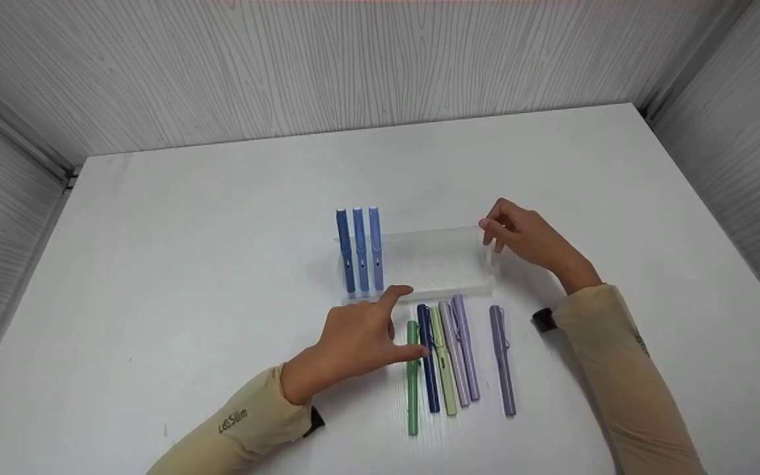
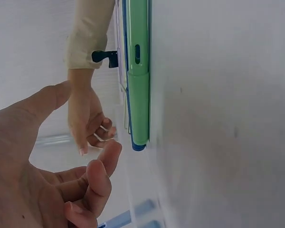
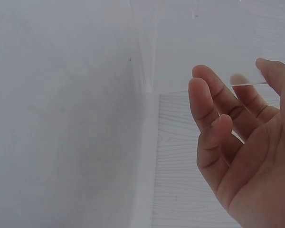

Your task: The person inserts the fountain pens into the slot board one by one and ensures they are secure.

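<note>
A clear pen rack holds three blue pens upright side by side at its left end: a dark blue pen, a mid-blue pen and a light blue pen. My right hand pinches the rack's upper right corner between thumb and fingers; its clear edge shows there in the right wrist view. Over the near side hovers my left hand, thumb and index finger spread apart, holding nothing. Its thumb overlaps a green pen and a navy pen in the head view.
Beside the navy pen lie a yellow-green pen, a pale lilac pen and a purple pen. A grey-purple pen lies apart to their right. The white table meets a wood-grain wall at the back.
</note>
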`<control>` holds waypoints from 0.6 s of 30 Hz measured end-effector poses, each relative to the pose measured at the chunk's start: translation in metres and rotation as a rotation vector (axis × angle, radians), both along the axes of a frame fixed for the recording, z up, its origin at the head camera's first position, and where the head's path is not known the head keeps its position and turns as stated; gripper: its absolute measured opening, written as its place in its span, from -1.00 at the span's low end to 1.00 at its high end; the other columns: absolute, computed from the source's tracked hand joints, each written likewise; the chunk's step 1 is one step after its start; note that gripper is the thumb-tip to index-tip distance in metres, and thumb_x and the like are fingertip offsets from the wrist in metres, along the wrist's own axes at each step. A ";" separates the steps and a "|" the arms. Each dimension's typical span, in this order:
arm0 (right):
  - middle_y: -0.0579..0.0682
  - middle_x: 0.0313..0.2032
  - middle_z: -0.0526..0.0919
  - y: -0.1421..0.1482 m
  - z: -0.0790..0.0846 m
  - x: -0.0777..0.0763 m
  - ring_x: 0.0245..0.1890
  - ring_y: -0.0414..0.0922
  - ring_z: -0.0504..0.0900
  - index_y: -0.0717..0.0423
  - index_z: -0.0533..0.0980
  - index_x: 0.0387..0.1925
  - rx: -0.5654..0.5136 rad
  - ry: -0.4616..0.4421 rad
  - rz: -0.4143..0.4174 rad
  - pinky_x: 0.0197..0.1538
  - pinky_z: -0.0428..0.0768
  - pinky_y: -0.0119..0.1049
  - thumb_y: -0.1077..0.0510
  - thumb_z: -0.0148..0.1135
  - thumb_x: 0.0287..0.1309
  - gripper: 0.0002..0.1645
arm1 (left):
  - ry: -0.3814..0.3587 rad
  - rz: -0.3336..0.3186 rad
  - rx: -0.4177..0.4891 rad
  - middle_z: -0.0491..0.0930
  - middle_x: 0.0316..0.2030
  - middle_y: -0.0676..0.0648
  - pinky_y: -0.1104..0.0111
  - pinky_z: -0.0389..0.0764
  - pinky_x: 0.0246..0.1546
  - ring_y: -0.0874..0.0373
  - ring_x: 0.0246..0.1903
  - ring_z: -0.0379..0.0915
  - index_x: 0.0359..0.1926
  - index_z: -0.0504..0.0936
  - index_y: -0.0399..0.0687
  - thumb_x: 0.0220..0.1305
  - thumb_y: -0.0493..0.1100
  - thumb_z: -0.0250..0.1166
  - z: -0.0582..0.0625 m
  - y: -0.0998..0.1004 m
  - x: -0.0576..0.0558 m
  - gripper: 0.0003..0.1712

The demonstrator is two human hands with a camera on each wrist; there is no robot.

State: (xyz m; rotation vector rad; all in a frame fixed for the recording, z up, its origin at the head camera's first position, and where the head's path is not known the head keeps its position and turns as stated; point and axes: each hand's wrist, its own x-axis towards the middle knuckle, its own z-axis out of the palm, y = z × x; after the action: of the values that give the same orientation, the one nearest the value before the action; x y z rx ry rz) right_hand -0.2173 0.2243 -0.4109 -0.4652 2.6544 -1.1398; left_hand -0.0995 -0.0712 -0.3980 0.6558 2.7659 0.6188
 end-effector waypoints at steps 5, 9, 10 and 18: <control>0.07 -0.25 0.69 -0.001 0.001 0.000 -0.38 -0.14 0.62 0.12 0.38 -0.17 -0.004 -0.010 -0.002 -0.14 0.46 -0.23 -0.16 -0.05 0.39 -0.59 | -0.031 -0.018 -0.017 0.32 -0.72 0.15 0.36 0.15 -0.70 0.26 -0.70 0.19 0.30 0.35 0.09 -0.06 0.41 0.36 -0.006 0.004 0.001 -0.04; 0.09 -0.24 0.69 -0.001 0.001 -0.001 -0.37 -0.13 0.62 0.13 0.38 -0.15 -0.006 -0.016 -0.006 -0.15 0.46 -0.24 -0.15 -0.04 0.40 -0.60 | -0.050 -0.031 -0.035 0.19 -0.74 0.14 0.34 0.10 -0.72 0.24 -0.69 0.08 0.26 0.37 0.06 -0.06 0.39 0.36 -0.011 0.007 0.000 -0.08; 0.09 -0.24 0.69 -0.001 0.001 -0.001 -0.37 -0.13 0.62 0.13 0.38 -0.15 -0.007 -0.018 -0.007 -0.14 0.46 -0.24 -0.15 -0.04 0.40 -0.60 | -0.061 -0.031 -0.039 0.19 -0.74 0.14 0.34 0.11 -0.72 0.24 -0.69 0.08 0.26 0.36 0.05 -0.06 0.39 0.36 -0.012 0.008 0.000 -0.08; 0.08 -0.24 0.69 -0.001 0.002 0.000 -0.36 -0.13 0.62 0.13 0.37 -0.15 0.000 -0.019 -0.003 -0.14 0.46 -0.24 -0.14 -0.04 0.40 -0.61 | -0.143 -0.019 -0.064 0.43 -0.62 0.07 0.32 0.26 -0.66 0.20 -0.62 0.25 0.26 0.36 0.01 -0.06 0.34 0.38 -0.017 0.012 -0.001 -0.08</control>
State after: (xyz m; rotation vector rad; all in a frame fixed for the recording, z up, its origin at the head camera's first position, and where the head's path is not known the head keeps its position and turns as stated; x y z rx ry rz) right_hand -0.2170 0.2231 -0.4087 -0.4483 2.6394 -1.1389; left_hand -0.1004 -0.0590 -0.4152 0.5988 2.6328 0.5478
